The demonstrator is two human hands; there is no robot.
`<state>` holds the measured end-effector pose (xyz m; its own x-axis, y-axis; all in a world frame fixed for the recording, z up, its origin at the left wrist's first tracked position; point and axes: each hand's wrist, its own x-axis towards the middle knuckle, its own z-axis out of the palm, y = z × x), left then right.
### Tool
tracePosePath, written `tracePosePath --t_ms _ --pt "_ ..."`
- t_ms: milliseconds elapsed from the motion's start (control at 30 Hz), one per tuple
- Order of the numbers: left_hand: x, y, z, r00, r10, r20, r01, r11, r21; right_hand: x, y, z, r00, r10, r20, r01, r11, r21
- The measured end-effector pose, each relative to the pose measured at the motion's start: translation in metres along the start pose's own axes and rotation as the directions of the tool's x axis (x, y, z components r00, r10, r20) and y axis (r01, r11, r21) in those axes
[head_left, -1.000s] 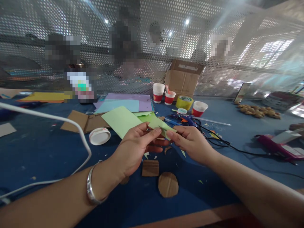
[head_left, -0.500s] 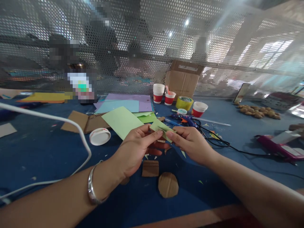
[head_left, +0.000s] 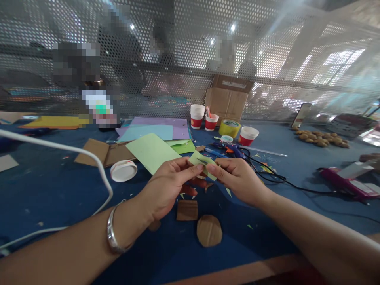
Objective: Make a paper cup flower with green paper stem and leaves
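Note:
A small piece of light green paper (head_left: 196,158) is pinched between both hands above the table. My left hand (head_left: 172,180) grips its left side between thumb and fingers, a silver bangle on the wrist. On the right side, my right hand (head_left: 236,176) holds the paper with thumb and forefinger. A dark slit or crease runs across the paper; I cannot tell which. Below the hands lie a squarish cardboard piece (head_left: 187,210) and a rounded cardboard piece (head_left: 209,230). A larger light green sheet (head_left: 151,152) lies behind my left hand.
Red-and-white paper cups (head_left: 248,135), yellow tape (head_left: 229,128) and a blue glue gun (head_left: 234,149) with a black cord stand or lie behind. A white cable (head_left: 102,174) loops at left near a white paper cup (head_left: 124,171). At right lies a magenta tool (head_left: 347,184).
The small green paper has tilted slightly between my fingers, showing more of its face. Both hands stay nearly in place, and the whole view has shifted a little.

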<state>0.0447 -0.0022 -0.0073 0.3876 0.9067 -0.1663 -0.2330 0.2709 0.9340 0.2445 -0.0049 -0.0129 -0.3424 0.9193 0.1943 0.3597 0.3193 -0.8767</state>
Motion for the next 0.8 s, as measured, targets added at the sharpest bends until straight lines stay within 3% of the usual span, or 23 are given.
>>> tracePosePath --t_ms 167,367,800 --pt "0.0009 0.0013 -0.0024 0.998 0.050 -0.049 -0.048 0.998 0.041 0.0001 0.0024 -0.0009 1.000 -0.014 -0.020 0.013 0.999 -0.049" --pt "0.0025 0.0013 -0.0029 0.992 0.126 0.009 -0.126 0.985 0.119 0.0004 0.0049 -0.0014 1.000 -0.013 -0.021 0.011 0.994 -0.105" --pt "0.0028 -0.0003 -0.0030 0.994 0.086 0.069 -0.095 0.986 0.137 0.0004 0.0034 -0.0017 0.999 -0.032 -0.013 0.032 0.999 -0.024"
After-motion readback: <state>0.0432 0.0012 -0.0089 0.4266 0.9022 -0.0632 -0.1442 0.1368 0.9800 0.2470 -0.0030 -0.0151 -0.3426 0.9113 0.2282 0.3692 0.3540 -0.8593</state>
